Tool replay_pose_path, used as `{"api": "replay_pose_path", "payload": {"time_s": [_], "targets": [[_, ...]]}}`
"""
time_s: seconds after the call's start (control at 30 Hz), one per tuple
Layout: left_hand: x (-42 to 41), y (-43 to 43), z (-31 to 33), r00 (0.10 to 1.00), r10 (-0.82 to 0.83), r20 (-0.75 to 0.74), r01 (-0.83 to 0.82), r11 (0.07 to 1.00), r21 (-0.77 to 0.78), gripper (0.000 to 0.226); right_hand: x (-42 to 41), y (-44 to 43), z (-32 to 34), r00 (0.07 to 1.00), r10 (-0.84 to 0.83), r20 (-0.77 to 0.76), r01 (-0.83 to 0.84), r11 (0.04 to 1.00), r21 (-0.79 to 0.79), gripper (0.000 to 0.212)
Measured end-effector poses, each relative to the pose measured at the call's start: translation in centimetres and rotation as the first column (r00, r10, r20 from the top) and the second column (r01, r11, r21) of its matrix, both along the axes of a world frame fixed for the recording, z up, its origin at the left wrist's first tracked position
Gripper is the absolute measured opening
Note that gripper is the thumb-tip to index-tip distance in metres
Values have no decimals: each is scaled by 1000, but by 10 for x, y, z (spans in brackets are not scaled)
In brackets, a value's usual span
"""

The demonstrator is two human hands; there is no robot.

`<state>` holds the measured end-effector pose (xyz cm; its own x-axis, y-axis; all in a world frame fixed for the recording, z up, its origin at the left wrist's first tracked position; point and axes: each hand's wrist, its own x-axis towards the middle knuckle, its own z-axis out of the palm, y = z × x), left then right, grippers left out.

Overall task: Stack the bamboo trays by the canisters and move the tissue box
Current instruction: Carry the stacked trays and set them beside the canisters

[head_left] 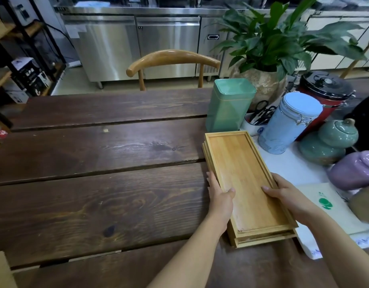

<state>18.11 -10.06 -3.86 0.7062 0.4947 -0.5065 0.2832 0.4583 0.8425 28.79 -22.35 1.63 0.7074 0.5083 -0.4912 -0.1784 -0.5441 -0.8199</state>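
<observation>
A stack of bamboo trays (239,163) lies lengthwise on the dark wooden table (96,163), its far end close to the green square canister (227,107) and the light blue clip-lid canister (287,123). My left hand (220,194) grips the stack's left edge, thumb inside the top tray. My right hand (287,194) holds the right edge, thumb also on the tray floor. A white tissue box with a green logo (325,204) lies just right of the stack, beside my right wrist.
Behind the canisters stand a potted plant (269,48), a red and black pot (325,90), a celadon gourd jar (329,142) and a purple jar (354,169) on a white cloth (293,165). A wooden chair (173,59) faces the table's far edge.
</observation>
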Motion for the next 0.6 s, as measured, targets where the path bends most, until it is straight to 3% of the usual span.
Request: {"api": "replay_pose_path", "payload": {"time_s": [0.2,0.6], "targets": [[-2,2,2,1000,-21,15,21,1000,0,84,-1,4,-3,964,-110,243,103,994,42,39],[2,2,7,1000,29,4,-29,1000,2,79,4,4,-10,965,-188,182,170,979,110,43]]}}
